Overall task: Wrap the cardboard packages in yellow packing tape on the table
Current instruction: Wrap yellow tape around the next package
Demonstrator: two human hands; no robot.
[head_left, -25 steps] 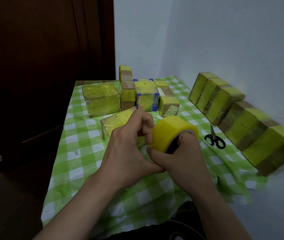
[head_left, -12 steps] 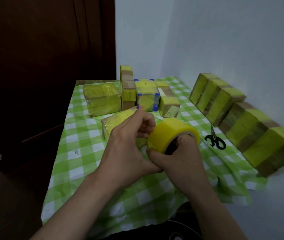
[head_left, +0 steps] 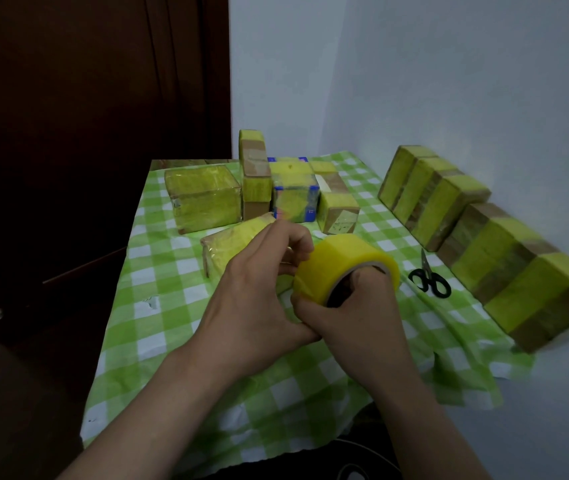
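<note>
Little has shifted in the last second. The curled fingers of my left hand (head_left: 252, 306) keep picking at the roll (head_left: 342, 265) and no strip is free, so I judge wrapping waits on finding the tape end. My right hand (head_left: 356, 313) grips the roll, fingers hooked in its core. It hangs above the surface (head_left: 172, 306), near the package (head_left: 231, 247), its axis slanting down-right toward me.

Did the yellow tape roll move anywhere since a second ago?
No. The roll, gripped by the right hand, is still the same gap left of the scissors as before.
</note>
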